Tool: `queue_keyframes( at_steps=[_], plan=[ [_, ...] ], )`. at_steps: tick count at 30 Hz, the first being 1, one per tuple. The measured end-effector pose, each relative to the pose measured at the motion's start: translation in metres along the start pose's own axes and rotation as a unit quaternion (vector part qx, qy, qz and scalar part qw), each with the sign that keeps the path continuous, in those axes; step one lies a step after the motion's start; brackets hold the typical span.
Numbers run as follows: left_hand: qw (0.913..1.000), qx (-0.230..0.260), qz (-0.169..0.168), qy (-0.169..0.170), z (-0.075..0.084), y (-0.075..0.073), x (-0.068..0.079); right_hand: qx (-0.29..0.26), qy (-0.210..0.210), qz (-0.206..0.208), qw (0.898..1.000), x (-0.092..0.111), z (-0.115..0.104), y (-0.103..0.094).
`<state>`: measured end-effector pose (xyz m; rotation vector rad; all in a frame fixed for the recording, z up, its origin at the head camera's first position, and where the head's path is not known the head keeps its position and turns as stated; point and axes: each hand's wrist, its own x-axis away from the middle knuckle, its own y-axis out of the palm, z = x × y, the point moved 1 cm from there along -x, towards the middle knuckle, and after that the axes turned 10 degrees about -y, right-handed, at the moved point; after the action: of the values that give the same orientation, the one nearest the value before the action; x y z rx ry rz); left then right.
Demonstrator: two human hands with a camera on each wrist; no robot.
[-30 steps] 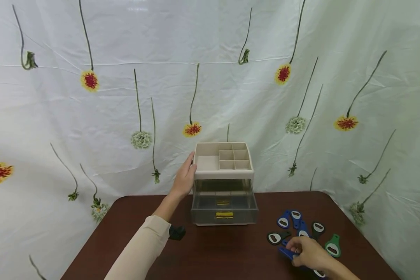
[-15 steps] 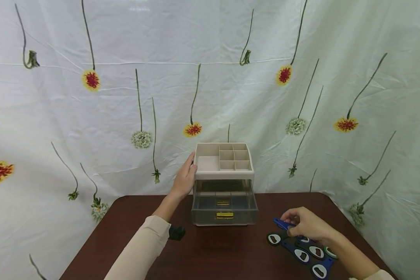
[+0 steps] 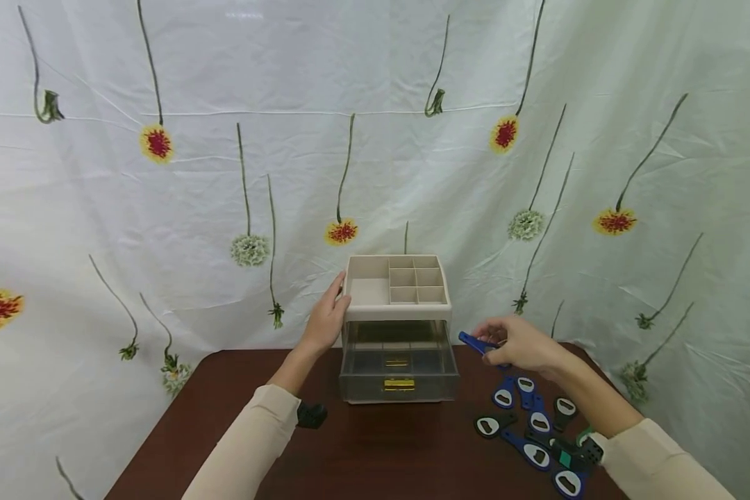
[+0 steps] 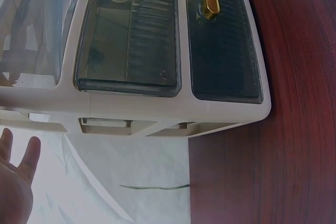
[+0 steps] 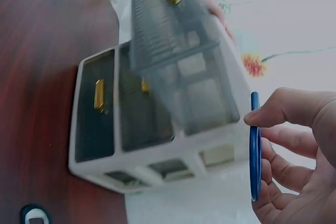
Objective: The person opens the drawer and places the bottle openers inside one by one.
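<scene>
A cream desktop organizer (image 3: 397, 312) with a divided top tray stands at the back of the table. Its smoky clear top drawer (image 3: 365, 387) is pulled out; the two drawers below are closed, as the right wrist view shows. My left hand (image 3: 326, 321) rests against the organizer's left side, fingers extended. To the right of the drawer, my right hand (image 3: 525, 344) holds a blue bottle opener (image 5: 255, 161) in the air, pinched between thumb and fingers. Below that hand, several blue, black and green bottle openers (image 3: 539, 421) lie on the table.
The dark red-brown table (image 3: 406, 451) has its far edge near a white flower-patterned cloth (image 3: 194, 208). A black wrist camera (image 3: 312, 415) shows by the left sleeve, another (image 3: 575, 455) by the right sleeve, over the bottle openers.
My right hand picked up a blue bottle opener from the pile, lifted it, and brought it up and left towards the open drawer. My left hand has stayed against the organizer.
</scene>
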<state>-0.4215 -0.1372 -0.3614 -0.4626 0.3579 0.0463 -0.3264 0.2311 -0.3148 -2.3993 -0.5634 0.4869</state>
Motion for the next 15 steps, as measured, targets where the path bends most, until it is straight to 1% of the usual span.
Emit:
queue_keyframes(
  at_steps=[3, 6, 10, 15],
  plan=[
    [1.0000, 0.003, -0.001, 0.000, 0.000, 0.000, -0.002, 0.018, -0.007, -0.004, 1.000, -0.017, -0.013, 0.001],
    [1.0000, 0.002, -0.003, 0.002, -0.001, -0.001, -0.005, 0.028, -0.004, -0.011, 1.000, -0.033, -0.025, 0.005],
    [1.0000, 0.002, -0.009, 0.000, -0.003, -0.002, -0.008, 0.033, -0.010, -0.032, 0.999, -0.056, -0.041, 0.015],
    [0.9996, 0.006, -0.026, -0.005, -0.006, -0.002, -0.010, 0.029, -0.034, -0.059, 0.997, -0.080, -0.057, 0.030]
  ],
)
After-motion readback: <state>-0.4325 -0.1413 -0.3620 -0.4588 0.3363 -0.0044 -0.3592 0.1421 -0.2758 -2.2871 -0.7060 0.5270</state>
